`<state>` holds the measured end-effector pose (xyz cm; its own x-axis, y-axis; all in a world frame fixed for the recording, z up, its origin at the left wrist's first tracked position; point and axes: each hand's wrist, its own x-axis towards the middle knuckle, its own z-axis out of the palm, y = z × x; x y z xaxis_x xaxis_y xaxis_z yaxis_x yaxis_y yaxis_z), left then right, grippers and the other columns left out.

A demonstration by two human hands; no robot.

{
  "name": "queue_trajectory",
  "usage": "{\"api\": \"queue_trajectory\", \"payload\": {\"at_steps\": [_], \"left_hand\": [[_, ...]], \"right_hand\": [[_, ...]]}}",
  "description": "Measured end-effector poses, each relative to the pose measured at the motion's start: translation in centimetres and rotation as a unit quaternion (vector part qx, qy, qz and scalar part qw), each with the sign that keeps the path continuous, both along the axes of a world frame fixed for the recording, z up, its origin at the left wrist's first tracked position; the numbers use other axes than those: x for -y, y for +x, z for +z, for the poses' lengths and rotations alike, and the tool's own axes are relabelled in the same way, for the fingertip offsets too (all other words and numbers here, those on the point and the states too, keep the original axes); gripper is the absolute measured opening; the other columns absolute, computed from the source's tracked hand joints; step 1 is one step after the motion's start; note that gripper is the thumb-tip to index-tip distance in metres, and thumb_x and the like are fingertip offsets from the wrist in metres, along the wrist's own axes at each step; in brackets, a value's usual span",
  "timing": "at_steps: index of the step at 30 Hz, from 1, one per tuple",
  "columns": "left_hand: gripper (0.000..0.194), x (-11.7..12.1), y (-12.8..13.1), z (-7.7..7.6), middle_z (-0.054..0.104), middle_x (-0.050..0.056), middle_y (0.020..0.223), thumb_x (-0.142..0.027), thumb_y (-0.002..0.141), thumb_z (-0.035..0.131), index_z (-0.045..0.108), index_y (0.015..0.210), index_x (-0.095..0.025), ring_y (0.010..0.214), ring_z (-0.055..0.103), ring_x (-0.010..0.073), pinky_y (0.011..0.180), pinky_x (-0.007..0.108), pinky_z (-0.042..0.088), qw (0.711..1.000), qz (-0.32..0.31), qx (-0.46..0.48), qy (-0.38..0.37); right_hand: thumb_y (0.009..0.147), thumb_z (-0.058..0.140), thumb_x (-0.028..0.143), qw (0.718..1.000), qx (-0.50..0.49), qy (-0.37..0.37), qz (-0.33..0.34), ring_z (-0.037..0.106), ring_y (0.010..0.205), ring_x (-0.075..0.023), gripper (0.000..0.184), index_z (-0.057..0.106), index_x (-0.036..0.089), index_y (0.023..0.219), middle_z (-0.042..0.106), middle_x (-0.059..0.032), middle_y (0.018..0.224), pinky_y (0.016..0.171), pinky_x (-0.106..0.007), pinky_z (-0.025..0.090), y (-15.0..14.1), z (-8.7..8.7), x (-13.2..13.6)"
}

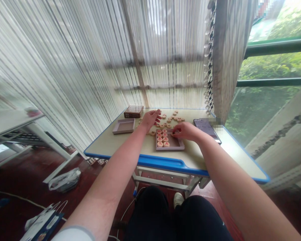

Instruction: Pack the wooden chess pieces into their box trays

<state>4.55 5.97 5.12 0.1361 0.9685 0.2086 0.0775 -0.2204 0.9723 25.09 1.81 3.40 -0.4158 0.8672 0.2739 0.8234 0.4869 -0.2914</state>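
Observation:
A shallow box tray (174,148) on the desk holds two columns of round Chinese chess pieces (166,144) with red characters, on its left side. My right hand (183,130) reaches over the tray's right part, its fingers pinched on a Chinese chess piece (174,134) that is mostly hidden. My left hand (151,120) hovers behind the tray with its fingers apart and nothing visible in them. Loose chess pieces (169,126) lie scattered on the desk beyond the tray, some partly hidden by the left hand.
An empty box lid (124,126) lies at the left, with a brown box (133,111) behind it. A phone or tablet (206,129) rests at the right. The desk (110,145) has a blue edge and stands against a string curtain (165,73). Bags (65,179) lie on the floor.

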Motion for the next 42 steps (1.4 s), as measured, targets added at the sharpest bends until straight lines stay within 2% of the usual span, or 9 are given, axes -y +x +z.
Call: {"api": "queue_trajectory", "payload": {"at_steps": [6, 15, 21, 27, 35, 38, 42], "left_hand": [[0.045, -0.1, -0.2, 0.3, 0.063, 0.004, 0.064, -0.057, 0.078, 0.052, 0.061, 0.075, -0.012, 0.048, 0.054, 0.0075, 0.043, 0.019, 0.035, 0.997, 0.06, 0.038, 0.028], [0.043, 0.0, -0.2, 0.3, 0.063, 0.004, 0.064, -0.055, 0.08, 0.051, 0.061, 0.075, -0.013, 0.048, 0.054, 0.0071, 0.043, 0.018, 0.035, 0.998, 0.063, 0.021, 0.022], [0.036, -0.7, -0.3, -0.2, 0.061, 0.003, 0.06, -0.047, 0.08, 0.056, 0.061, 0.072, -0.012, 0.043, 0.05, 0.0059, 0.041, 0.018, 0.034, 0.996, 0.088, -0.021, 0.025], [0.029, -0.9, -0.6, -0.1, 0.062, 0.003, 0.061, -0.039, 0.08, 0.055, 0.06, 0.07, -0.012, 0.042, 0.048, 0.0058, 0.04, 0.019, 0.034, 0.989, 0.148, -0.031, -0.002], [0.032, -1.5, -0.9, -0.5, 0.065, 0.005, 0.069, -0.04, 0.082, 0.05, 0.062, 0.077, -0.011, 0.047, 0.051, 0.0074, 0.05, 0.023, 0.041, 0.983, 0.145, -0.106, 0.024], [0.031, -1.6, -1.1, -0.9, 0.068, 0.008, 0.075, -0.04, 0.081, 0.05, 0.065, 0.08, -0.013, 0.059, 0.058, 0.0125, 0.062, 0.027, 0.046, 0.956, 0.156, -0.234, 0.077], [0.026, -1.9, -1.4, -1.7, 0.068, 0.012, 0.095, -0.03, 0.077, 0.052, 0.071, 0.088, -0.014, 0.091, 0.06, 0.0215, 0.083, 0.031, 0.044, 0.875, 0.142, -0.438, 0.152]], "right_hand": [[0.064, 0.066, 0.034, 0.999, 0.012, 0.013, -0.032, 0.05, 0.059, -0.0153, 0.015, 0.073, 0.025, 0.074, 0.062, -0.0017, 0.065, 0.052, -0.027, 0.034, 0.5, 0.1, 0.0], [0.064, 0.067, 0.037, 0.998, 0.013, 0.009, -0.06, 0.05, 0.059, -0.0149, 0.017, 0.072, 0.026, 0.076, 0.061, -0.002, 0.068, 0.052, -0.026, 0.033, 0.4, 0.3, 0.2], [0.067, 0.064, 0.042, 0.997, 0.03, -0.017, -0.073, 0.051, 0.062, -0.0143, 0.025, 0.072, 0.025, 0.084, 0.062, -0.002, 0.073, 0.053, -0.025, 0.033, 0.5, 0.9, 0.6], [0.067, 0.064, 0.042, 0.996, 0.004, -0.018, -0.084, 0.051, 0.062, -0.0137, 0.027, 0.071, 0.025, 0.087, 0.062, -0.002, 0.075, 0.053, -0.024, 0.033, 0.3, 1.2, 0.9], [0.07, 0.061, 0.035, 0.997, 0.027, -0.019, -0.069, 0.051, 0.062, -0.0137, 0.02, 0.072, 0.025, 0.083, 0.063, -0.0014, 0.07, 0.053, -0.024, 0.032, 0.1, 0.7, 0.6], [0.07, 0.061, 0.037, 0.997, 0.018, -0.018, -0.071, 0.051, 0.061, -0.0137, 0.021, 0.072, 0.025, 0.082, 0.063, -0.0015, 0.07, 0.053, -0.024, 0.033, 0.2, 0.8, 0.6], [0.068, 0.062, 0.035, 0.997, 0.003, -0.01, -0.079, 0.052, 0.061, -0.0135, 0.02, 0.073, 0.025, 0.082, 0.064, -0.0014, 0.071, 0.052, -0.024, 0.034, 0.4, 0.8, 0.5]]}}
